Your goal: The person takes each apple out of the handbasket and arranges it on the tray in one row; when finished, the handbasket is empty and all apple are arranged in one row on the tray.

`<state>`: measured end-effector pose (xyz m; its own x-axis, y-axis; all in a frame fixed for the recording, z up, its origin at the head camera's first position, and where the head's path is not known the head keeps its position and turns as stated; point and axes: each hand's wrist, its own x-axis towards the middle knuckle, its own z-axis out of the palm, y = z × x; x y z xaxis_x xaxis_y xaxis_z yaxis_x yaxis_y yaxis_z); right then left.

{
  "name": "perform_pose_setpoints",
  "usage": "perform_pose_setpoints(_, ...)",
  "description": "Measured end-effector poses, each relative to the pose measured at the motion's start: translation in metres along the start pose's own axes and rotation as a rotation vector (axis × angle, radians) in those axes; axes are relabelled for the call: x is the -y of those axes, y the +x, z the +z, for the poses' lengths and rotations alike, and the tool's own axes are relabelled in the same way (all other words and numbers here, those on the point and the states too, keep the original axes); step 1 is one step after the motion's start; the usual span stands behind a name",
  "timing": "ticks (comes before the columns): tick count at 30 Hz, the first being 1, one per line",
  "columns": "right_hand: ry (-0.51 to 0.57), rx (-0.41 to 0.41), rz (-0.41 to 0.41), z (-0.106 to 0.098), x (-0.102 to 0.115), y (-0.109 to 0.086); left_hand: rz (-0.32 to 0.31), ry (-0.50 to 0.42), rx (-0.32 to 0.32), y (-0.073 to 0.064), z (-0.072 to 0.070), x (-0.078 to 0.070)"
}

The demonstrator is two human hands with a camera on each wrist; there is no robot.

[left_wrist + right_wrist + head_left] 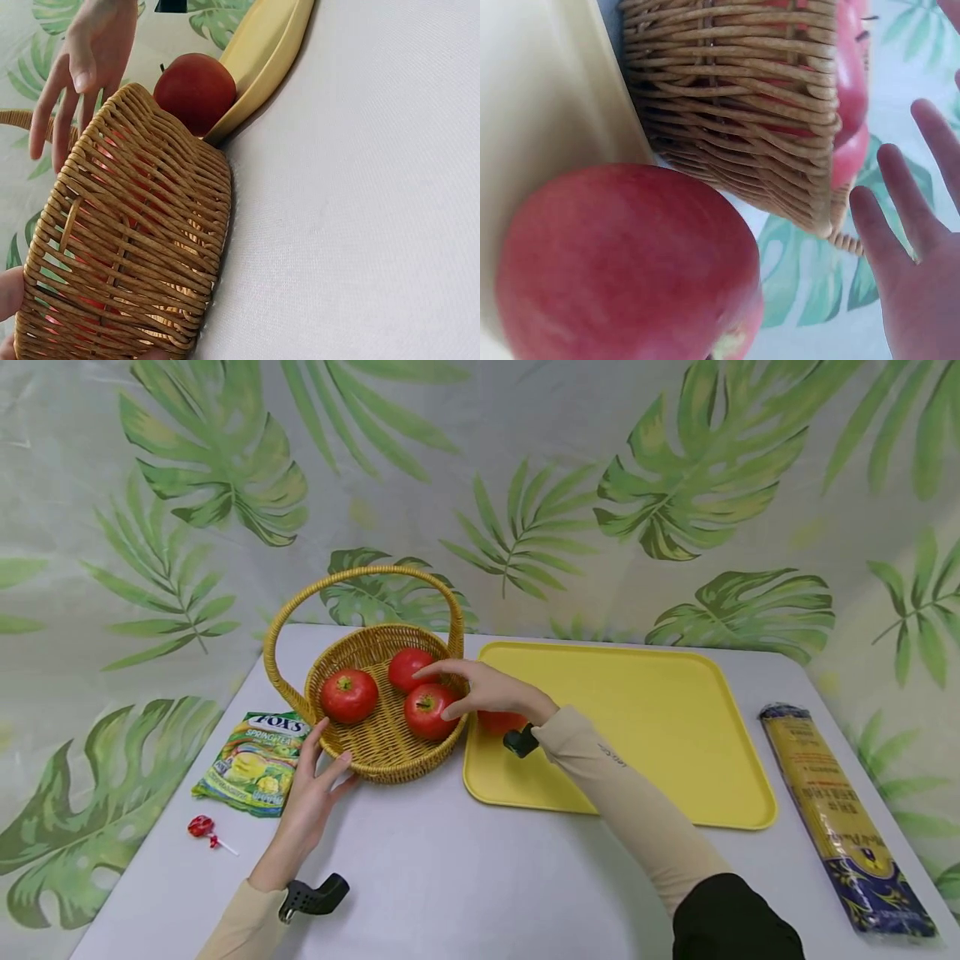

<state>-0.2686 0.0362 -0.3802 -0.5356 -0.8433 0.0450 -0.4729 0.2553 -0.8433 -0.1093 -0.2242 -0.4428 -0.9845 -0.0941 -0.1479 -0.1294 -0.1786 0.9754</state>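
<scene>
A round wicker basket (397, 770) with a tall arched handle holds three red apples, one of them (349, 696) at its left side. My left hand (313, 793) touches the basket's front left side with spread fingers. Over the basket's right rim hovers my right hand (491, 687), its fingers apart with nothing between them. In the right wrist view its fingers (900, 232) are clear of the basket wall. Beneath the right wrist, another red apple (196, 91) rests at the tray's left edge; the head view shows it partly hidden by the hand.
The yellow tray (637, 727) lies right of the basket. A long pack of noodles (847, 818) lies at the table's right side. Left of the basket are a green candy bag (255, 764) and a red lollipop (201, 827). A leaf-patterned cloth hangs behind the white table.
</scene>
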Motion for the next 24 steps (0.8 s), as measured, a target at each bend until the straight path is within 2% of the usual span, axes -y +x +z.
perform_pose_setpoints(5,-0.129,0.079,0.032,0.006,0.001,0.015,0.005,-0.004,0.003,0.0,0.0,0.0)
perform_pose_setpoints(14,-0.423,0.132,0.051,0.015,0.0,0.026,-0.004,0.003,-0.001,0.0,0.001,0.0)
perform_pose_setpoints(18,-0.503,0.122,0.066,0.02,-0.001,0.027,-0.002,0.008,0.004,0.0,0.001,-0.001)
perform_pose_setpoints(24,-0.52,0.063,0.049,0.026,-0.002,0.027,-0.004,0.004,-0.005,0.0,0.001,0.0)
